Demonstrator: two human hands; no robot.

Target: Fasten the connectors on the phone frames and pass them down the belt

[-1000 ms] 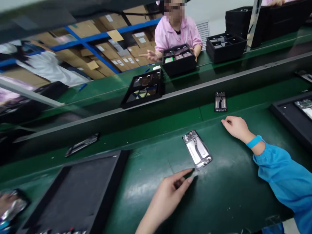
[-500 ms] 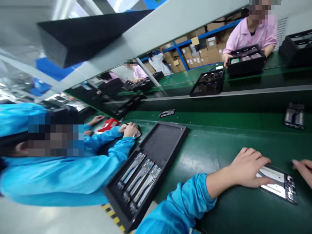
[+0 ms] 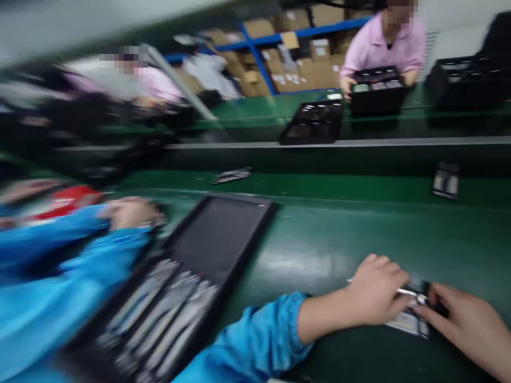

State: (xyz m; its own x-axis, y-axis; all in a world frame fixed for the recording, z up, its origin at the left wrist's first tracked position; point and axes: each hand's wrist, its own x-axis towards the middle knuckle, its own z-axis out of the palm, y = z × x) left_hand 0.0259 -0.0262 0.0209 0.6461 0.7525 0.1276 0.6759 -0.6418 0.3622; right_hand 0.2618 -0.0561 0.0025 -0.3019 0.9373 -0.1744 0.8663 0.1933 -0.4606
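Note:
My left hand [image 3: 379, 290] is closed on an opened phone frame [image 3: 407, 322], with pale panels and small metal parts, lying low over the green bench. The hand covers much of the frame. From the right, my right hand [image 3: 467, 322] reaches its end, thumb and fingers bent around something small and dark that blur hides. Left of my forearm lies a black tray [image 3: 223, 234], its near part holding several phone frames [image 3: 159, 314] in slots.
A co-worker's hands [image 3: 133, 213] work at the left, beside a red object [image 3: 69, 201]. Further phone parts [image 3: 232, 175] and another phone frame [image 3: 446, 181] lie on the strip behind. Across the ledge, a person in pink [image 3: 385, 45] holds a black box [image 3: 379, 93].
My right hand has come in from the right edge to the phone frame's end. The view has turned, shifting the tray and the co-worker leftward. My left hand stays on the phone frame.

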